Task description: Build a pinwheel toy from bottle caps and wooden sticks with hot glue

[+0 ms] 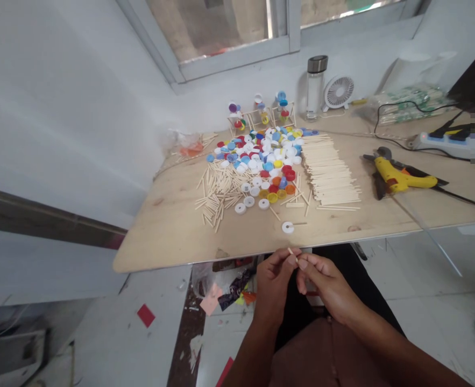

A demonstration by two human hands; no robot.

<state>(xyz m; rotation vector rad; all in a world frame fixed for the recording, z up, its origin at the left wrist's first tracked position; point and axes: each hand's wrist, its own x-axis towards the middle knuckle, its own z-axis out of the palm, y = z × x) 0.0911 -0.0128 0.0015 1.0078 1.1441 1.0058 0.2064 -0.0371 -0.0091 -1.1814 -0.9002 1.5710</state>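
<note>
Both my hands meet just off the table's front edge, above my lap. Between finger and thumb, my left hand [276, 269] pinches a short wooden stick [291, 251], whose pale end pokes up. My right hand [318, 274] closes its fingertips on the stick's lower end, close against the left thumb. Just beyond them on the table lies a white bottle cap [288, 227] with a notch, beside a thin stick. Further back spreads a heap of colored bottle caps [257, 153], next to a pile of short sticks [221, 188].
Long sticks [330, 172] lie stacked right of the caps. A yellow glue gun [398, 174] and pliers rest at the right, near a power strip [442, 145]. Behind stand stick-and-cap models [261, 113], a glass bottle [314, 88] and a small fan [339, 92].
</note>
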